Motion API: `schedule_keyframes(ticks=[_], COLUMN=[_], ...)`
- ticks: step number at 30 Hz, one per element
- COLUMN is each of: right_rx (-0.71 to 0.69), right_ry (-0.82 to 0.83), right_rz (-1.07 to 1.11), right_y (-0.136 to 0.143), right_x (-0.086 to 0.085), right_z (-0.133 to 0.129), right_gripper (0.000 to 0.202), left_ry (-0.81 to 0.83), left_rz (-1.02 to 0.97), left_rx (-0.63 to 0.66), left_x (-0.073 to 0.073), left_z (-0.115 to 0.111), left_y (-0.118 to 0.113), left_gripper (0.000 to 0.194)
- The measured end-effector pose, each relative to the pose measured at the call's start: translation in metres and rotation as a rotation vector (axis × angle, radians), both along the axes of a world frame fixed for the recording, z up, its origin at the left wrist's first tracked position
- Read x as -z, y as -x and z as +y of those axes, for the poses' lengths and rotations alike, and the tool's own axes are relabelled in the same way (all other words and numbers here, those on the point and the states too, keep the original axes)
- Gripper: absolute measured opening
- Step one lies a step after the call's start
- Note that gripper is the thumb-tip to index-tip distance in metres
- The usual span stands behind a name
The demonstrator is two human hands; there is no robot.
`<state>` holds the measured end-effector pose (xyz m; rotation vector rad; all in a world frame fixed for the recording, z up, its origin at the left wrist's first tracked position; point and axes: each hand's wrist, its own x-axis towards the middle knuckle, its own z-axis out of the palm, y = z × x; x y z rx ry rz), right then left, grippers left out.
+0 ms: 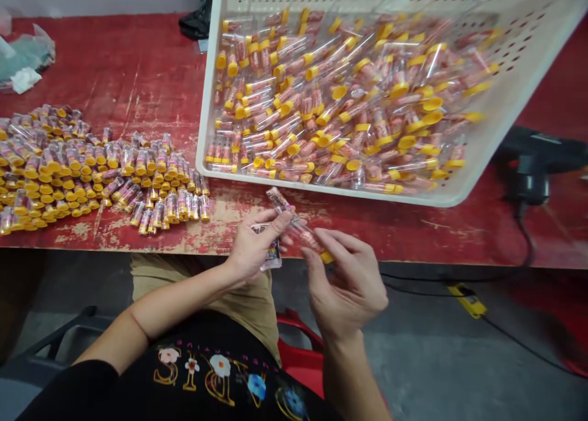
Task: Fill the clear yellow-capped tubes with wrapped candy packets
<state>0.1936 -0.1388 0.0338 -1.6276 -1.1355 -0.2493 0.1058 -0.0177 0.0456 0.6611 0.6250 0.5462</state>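
Between both hands, just off the table's [138, 78] near edge, a clear tube [301, 230] slanted; the left hand [252, 244] pinched its upper part, the right hand [345, 281] its yellow-capped end. Beyond lay a white basket [331, 193] of similar tubes.

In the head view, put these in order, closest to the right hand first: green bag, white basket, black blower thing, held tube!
1. Held tube, pinched by the right hand.
2. White basket, just ahead.
3. Black blower thing, off to the right.
4. Green bag, far left.
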Motion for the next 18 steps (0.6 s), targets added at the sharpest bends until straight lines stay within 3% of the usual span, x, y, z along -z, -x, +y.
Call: schedule_keyframes(ticks=[4, 8, 14, 18], right_rx=[-0.197, -0.144, -0.167, -0.164], right_ry=[0.138, 0.112, 0.025, 0.009], right_rz=[0.135, 0.190, 0.433, 0.389], right_y=[0.008, 0.005, -0.004, -0.005], right_x=[-0.009, -0.013, -0.004, -0.005], right_z=[-0.001, 0.005, 0.005, 0.007], right_gripper=[0.053, 0.045, 0.043, 0.046], left_ry=[0.054, 0.035, 0.009, 0.013], left_rz=[0.023, 0.080, 0.100, 0.129], left_rx=[-0.029, 0.018, 0.161, 0.160], left_x=[-0.007, -0.012, -0.018, -0.019], left_z=[0.002, 0.007, 0.005, 0.002], left_y=[0.003, 0.000, -0.007, -0.005], left_gripper=[0.064, 0.055, 0.060, 0.061])
